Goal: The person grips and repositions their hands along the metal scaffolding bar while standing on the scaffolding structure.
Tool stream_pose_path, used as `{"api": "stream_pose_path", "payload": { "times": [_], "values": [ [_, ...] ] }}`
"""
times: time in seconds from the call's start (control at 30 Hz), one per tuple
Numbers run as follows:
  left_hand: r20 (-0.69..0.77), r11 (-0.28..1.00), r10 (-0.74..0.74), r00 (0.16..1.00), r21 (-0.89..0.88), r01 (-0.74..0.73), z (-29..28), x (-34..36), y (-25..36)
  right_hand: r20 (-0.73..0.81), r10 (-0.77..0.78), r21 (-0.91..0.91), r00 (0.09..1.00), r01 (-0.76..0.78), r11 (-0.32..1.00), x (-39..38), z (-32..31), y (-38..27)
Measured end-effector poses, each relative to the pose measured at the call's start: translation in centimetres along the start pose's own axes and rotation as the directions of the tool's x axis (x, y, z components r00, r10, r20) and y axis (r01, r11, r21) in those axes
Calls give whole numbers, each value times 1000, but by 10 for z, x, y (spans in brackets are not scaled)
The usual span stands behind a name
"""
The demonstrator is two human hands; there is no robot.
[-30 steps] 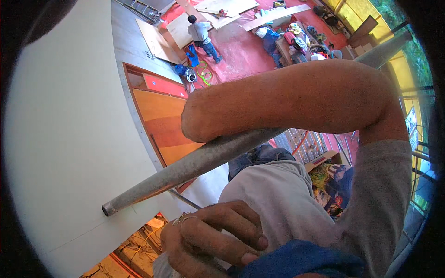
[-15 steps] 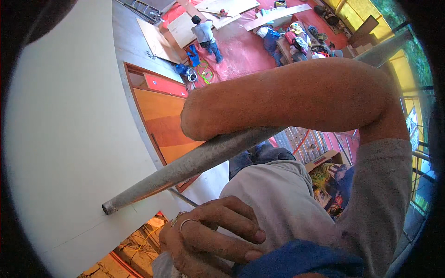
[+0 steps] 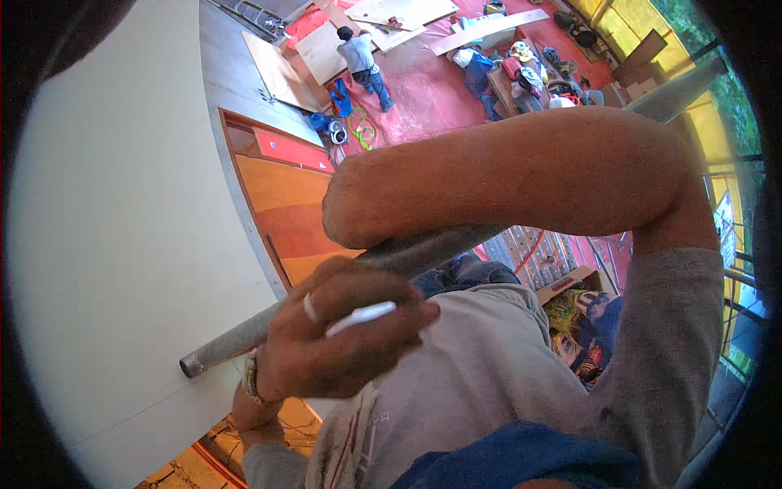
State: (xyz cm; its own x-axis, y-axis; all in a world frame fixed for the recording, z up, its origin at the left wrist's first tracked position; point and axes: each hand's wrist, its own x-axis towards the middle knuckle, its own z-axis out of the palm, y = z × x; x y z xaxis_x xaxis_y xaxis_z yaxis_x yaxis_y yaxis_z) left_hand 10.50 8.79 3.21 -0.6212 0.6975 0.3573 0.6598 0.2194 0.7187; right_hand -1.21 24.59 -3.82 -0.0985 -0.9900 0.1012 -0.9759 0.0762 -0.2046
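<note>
My left hand [image 3: 350, 326] is up in front of my shirt [image 3: 481, 350], blurred, its fingers curled round a small white object [image 3: 366, 314] that I cannot make out; a ring and a bracelet show. A grey metal pipe [image 3: 220, 346] runs diagonally from lower left to upper right, its near end close to a white panel [image 3: 122, 228]. My bare right arm [image 3: 505, 171] lies bent across the pipe, with a rounded end at the left where no fingers show; my right hand is not in view. Below the panel is an opening with cables [image 3: 212, 460].
A co-worker [image 3: 366, 69] stands below on red sheeting [image 3: 415, 98] among boards [image 3: 322, 53]. A ladder [image 3: 248, 16], an orange door [image 3: 285, 220], a heap of bags [image 3: 521, 73], a perforated metal platform [image 3: 529, 248], a cardboard box [image 3: 574, 277] and a yellow wall [image 3: 668, 41] surround the spot.
My left hand has risen from low over my shirt to in front of the pipe, and a white object now shows in it. My right arm stays put. The co-worker has shifted slightly rightward.
</note>
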Motion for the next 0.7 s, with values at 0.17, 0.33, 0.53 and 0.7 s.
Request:
{"api": "stream_pose_path", "payload": {
  "times": [0.17, 0.33, 0.53, 0.7],
  "values": [
    [124, 993, -85, 989, 93, 74, -8, 9, -19, -99, 28, 238, 995, -4, 971, -17, -8, -6],
    [182, 995, -42, 982, 93, 26, -13, 21, -30, -65, 84, 356, 994, -55, 933, -15, 7, 4],
    [178, 986, 77, 981, 135, -102, -10, 19, -50, -72, 77, 334, 994, -49, 941, -8, 21, 16],
    [185, 973, 146, 972, 153, -176, -1, 14, -53, 6, 19, 80, 1000, -19, 997, 1, 46, 20]
  ]
}}
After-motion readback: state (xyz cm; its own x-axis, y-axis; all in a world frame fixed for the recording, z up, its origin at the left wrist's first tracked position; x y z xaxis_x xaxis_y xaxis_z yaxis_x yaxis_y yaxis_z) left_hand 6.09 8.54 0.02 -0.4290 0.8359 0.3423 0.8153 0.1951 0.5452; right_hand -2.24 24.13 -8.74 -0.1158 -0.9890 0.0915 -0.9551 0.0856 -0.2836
